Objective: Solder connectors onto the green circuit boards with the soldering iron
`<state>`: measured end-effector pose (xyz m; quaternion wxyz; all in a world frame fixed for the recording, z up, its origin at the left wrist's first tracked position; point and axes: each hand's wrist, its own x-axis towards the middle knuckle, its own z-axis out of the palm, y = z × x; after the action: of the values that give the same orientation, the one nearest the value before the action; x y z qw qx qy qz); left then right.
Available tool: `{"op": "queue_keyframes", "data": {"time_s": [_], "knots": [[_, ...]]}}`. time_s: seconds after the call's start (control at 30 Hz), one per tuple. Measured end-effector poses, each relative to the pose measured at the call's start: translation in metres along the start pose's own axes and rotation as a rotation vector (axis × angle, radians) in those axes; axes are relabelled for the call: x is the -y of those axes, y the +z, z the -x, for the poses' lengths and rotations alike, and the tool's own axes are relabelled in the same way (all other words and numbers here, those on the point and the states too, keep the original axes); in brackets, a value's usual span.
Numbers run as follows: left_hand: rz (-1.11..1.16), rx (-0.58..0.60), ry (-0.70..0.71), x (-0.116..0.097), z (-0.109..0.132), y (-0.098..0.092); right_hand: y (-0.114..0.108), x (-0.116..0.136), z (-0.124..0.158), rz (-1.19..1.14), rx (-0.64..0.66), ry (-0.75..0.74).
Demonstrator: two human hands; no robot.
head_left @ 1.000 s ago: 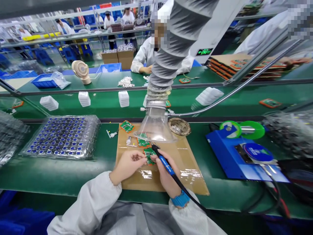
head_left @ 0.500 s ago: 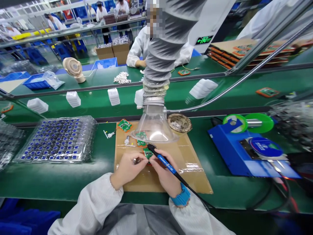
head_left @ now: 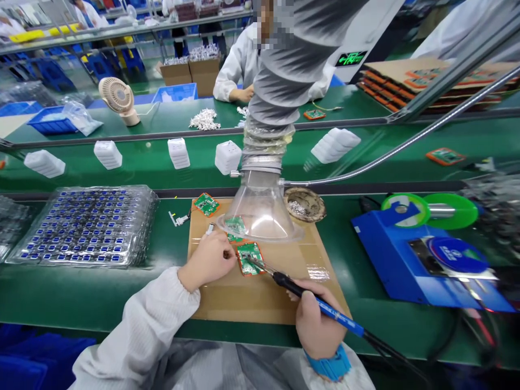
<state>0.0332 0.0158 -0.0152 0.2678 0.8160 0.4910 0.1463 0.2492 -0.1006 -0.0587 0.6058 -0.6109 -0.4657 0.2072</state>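
Just on the wearer's side of the clear hood (head_left: pixel 262 208), the green circuit board (head_left: pixel 251 260) lies on cardboard (head_left: pixel 260 306), presumably so fumes get drawn up. Near-right of the hood, the right hand's (head_left: pixel 319 325) fingers wrap the soldering iron (head_left: pixel 288 283), its tip at the board; near-left, the left hand's (head_left: pixel 211 259) fingers curl, their grip hidden.

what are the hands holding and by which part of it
The right hand holds the iron by its handle, around where black meets blue. Whether the left hand holds anything cannot be told.
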Motion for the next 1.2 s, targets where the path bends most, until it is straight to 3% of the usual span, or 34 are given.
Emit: {"op": "queue_keyframes", "data": {"time_s": [0.3, 1.2], "knots": [[-0.019, 0.018, -0.001, 0.002, -0.002, 0.001, -0.001, -0.004, 0.003, 0.026, 0.176, -0.095], [0.000, 0.029, -0.007, 0.002, -0.003, 0.001, 0.007, 0.008, -0.002, 0.023, 0.215, -0.279]]}}
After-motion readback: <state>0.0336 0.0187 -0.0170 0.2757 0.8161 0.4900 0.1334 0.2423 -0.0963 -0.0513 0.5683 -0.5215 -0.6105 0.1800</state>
